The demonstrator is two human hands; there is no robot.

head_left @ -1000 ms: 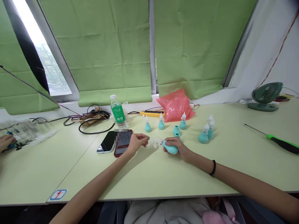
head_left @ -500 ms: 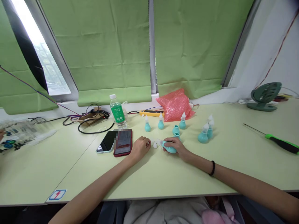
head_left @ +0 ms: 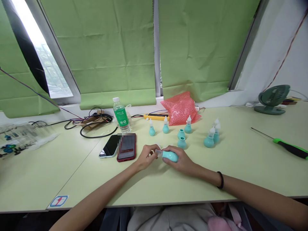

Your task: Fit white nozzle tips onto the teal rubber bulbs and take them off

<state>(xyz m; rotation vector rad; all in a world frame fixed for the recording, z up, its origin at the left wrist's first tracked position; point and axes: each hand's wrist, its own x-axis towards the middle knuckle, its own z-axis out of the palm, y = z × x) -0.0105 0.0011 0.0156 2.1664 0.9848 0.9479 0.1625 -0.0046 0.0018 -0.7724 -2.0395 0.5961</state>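
My right hand (head_left: 181,160) is wrapped round a teal bulb (head_left: 170,156) that lies tilted, its clear nozzle (head_left: 158,153) pointing left. The fingertips of my left hand (head_left: 146,156) are pinched at the nozzle's end. Behind my hands stand two teal bulbs without tops, one of them (head_left: 181,142) nearer to me. Further back, bulbs with clear nozzles stand upright: one (head_left: 151,131) at the left, one (head_left: 166,128) in the middle and one (head_left: 188,128) at the right. Two more, the front one (head_left: 209,141) overlapping the other, are to the right of my right hand.
Two phones, one in a red case (head_left: 126,150), lie left of my left hand near a water bottle (head_left: 121,117). Pink bubble wrap (head_left: 181,109) and a yellow tool (head_left: 156,117) are at the back. A screwdriver (head_left: 290,148) and a fan (head_left: 273,99) are at the right.
My right hand has moved slightly left and down with the bulb. My left hand's fingers have come to the nozzle's end. A hand at the far left edge has gone out of view.
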